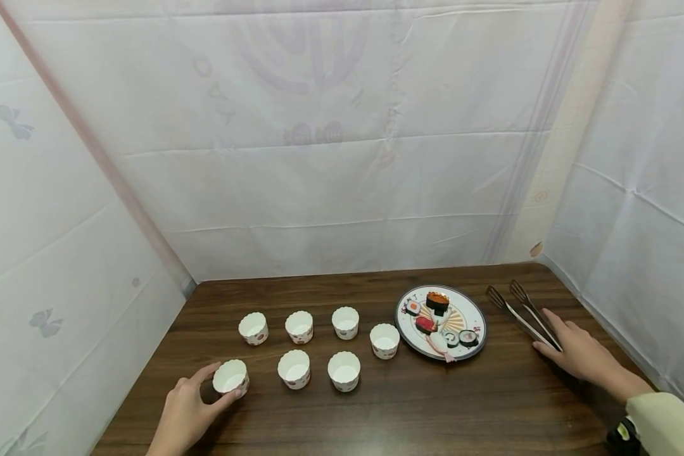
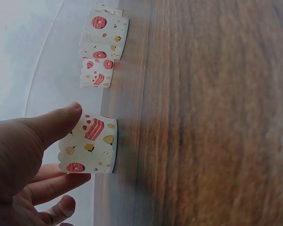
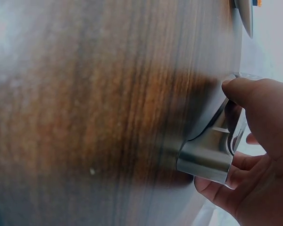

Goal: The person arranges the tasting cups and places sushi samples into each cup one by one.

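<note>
The metal tongs (image 1: 525, 322) lie near the right edge of the tabletop (image 1: 433, 405), their long axis running from my right hand (image 1: 581, 354) at the handle end toward the far edge, slanting left, so that the slotted tips sit just beside the plate and the two arms stand apart. I grip the bend of the tongs between my right thumb and fingers. The printed paper cup (image 1: 230, 376) stands upright near the left edge, and my left hand (image 1: 185, 411) pinches it, thumb on one side and fingers on the other. Between my hands lies the plate (image 1: 472, 313), toward the far edge and right of the middle, well nearer my right hand, which has it to its left; several sushi pieces (image 1: 437, 303) rest on it. Six more cups (image 1: 344, 371) stand apart from one another between my left hand and the plate, three of them in a row toward the far edge. Beyond the far edge hangs a pale cloth (image 1: 342, 190), and a light sleeve (image 1: 667, 424) covers my right forearm.
</note>
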`<state>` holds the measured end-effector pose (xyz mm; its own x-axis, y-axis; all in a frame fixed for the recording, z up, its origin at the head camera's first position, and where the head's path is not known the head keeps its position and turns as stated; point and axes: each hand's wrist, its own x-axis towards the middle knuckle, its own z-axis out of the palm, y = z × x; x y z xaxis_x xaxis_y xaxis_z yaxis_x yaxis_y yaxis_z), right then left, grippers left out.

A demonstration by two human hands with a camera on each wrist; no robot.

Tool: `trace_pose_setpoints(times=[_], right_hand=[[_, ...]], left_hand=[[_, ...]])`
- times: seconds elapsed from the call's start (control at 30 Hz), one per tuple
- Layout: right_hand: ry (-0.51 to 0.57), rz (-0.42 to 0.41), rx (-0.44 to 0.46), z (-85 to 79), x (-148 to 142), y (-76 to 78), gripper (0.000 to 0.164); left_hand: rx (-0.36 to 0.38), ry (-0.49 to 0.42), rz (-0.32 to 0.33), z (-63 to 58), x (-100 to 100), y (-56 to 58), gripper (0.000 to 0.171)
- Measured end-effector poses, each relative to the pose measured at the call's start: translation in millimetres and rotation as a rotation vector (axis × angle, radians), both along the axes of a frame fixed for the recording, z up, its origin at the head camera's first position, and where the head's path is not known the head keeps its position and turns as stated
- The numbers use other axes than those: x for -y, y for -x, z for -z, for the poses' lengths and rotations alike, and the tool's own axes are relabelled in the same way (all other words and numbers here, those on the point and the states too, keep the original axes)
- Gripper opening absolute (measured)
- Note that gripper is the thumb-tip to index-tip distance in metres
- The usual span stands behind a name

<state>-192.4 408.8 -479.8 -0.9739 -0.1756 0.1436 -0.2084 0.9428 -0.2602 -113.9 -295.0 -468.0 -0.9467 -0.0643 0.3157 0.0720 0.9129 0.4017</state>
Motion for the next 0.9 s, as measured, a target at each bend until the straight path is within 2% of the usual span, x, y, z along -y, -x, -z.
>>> trace_pose_setpoints(times=[0.2,0.9], right_hand=[[-0.004,0.011,0.004,-0.9,-0.7,0.5,0.081],[-0.003,0.028,0.056,1.3,-3.7,2.4,0.083]], left_hand=[[-0.048,0.006,0.014,2.2,-0.2,-0.1,0.07],[-0.043,-0.014,0.017,6.2,-1.3,-0.6,0.063]])
